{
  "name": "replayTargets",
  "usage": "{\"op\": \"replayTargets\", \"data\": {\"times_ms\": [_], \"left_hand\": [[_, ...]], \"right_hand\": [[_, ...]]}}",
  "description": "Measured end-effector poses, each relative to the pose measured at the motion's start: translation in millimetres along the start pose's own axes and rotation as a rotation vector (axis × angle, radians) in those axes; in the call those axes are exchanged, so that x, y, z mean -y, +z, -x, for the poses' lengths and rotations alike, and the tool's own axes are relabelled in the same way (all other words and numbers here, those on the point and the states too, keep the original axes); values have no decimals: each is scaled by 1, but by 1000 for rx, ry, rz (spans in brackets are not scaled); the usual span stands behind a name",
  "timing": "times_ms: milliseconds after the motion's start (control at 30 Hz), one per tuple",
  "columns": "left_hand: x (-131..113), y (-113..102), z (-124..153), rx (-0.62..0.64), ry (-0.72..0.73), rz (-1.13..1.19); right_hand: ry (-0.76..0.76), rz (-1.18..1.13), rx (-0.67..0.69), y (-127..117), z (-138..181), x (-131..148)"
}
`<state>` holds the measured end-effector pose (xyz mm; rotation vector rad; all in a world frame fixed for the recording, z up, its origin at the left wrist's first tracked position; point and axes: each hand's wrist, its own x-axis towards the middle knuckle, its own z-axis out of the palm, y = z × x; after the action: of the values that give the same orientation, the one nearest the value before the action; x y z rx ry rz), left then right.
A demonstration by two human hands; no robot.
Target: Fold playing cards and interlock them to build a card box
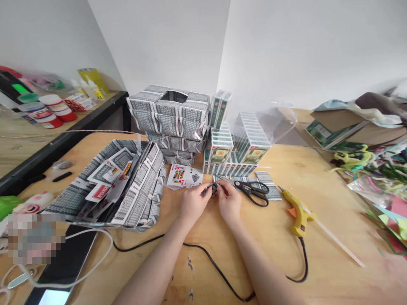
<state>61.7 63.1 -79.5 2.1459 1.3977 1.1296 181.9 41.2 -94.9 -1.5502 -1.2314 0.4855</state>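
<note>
My left hand [196,202] and my right hand [230,200] meet over the middle of the table, fingertips pinched together. Between them is a small dark piece [214,187], mostly covered by the fingers, so its kind does not show. Just right of my right hand lie black-handled scissors [254,189], partly on patterned playing cards [272,186] lying back up. Face-up playing cards [184,176], a king and an ace of spades among them, lie beyond my left hand. A yellow glue gun [298,212] with a clear glue stick rests farther right.
Left stands a box folded from cards [136,195], with loose cards inside. Behind are stacked card-built boxes [171,114] and several green card packs [221,152]. A black cable [219,271] runs under my forearms. Colourful scraps [356,161] lie right; a phone [68,262] lies left.
</note>
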Motion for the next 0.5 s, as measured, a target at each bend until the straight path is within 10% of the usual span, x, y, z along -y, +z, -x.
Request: {"op": "replayTargets", "data": {"times_ms": [500], "left_hand": [[-1, 3, -1, 58, -125, -20]], "right_hand": [[-19, 30, 40, 2, 1, 2]]}}
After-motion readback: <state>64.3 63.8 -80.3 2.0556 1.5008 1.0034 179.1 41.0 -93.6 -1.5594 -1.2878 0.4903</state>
